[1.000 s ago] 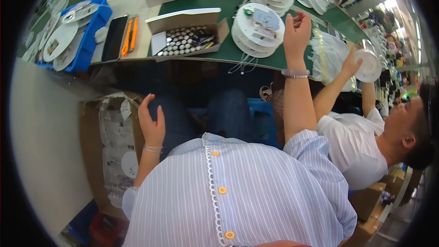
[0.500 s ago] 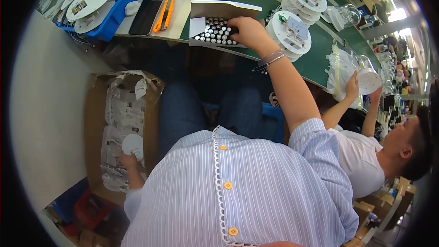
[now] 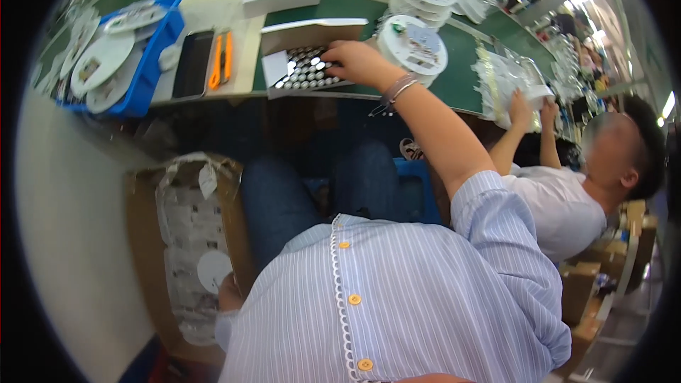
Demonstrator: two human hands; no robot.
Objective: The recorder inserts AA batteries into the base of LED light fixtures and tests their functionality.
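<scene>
My right hand (image 3: 358, 64) reaches into a white cardboard box (image 3: 312, 24) on the green bench. Its bent fingers close at the right end of the silver-topped batteries (image 3: 305, 74), which stand upright in tight rows. The fingertips are partly hidden, so how many batteries they grip does not show. Low at my left side, my left hand (image 3: 229, 293) is closed at the edge of a round white plate (image 3: 213, 272). That plate is over an open brown carton (image 3: 152, 269) lined with wrapped, clear packing. My shirt covers part of the left wrist.
Stacked white round lamp bases (image 3: 413, 46) with circuit boards stand right of the battery box. To its left lie an orange utility knife (image 3: 220, 60), a black phone (image 3: 193, 64) and a blue bin (image 3: 152, 57) of white discs. A co-worker (image 3: 560, 191) sits close on my right.
My view has shifted, moving the bench leftward in the picture. My left hand and the white plate are nearer my body. My right hand stays at the batteries. The co-worker's white round piece has tilted.
</scene>
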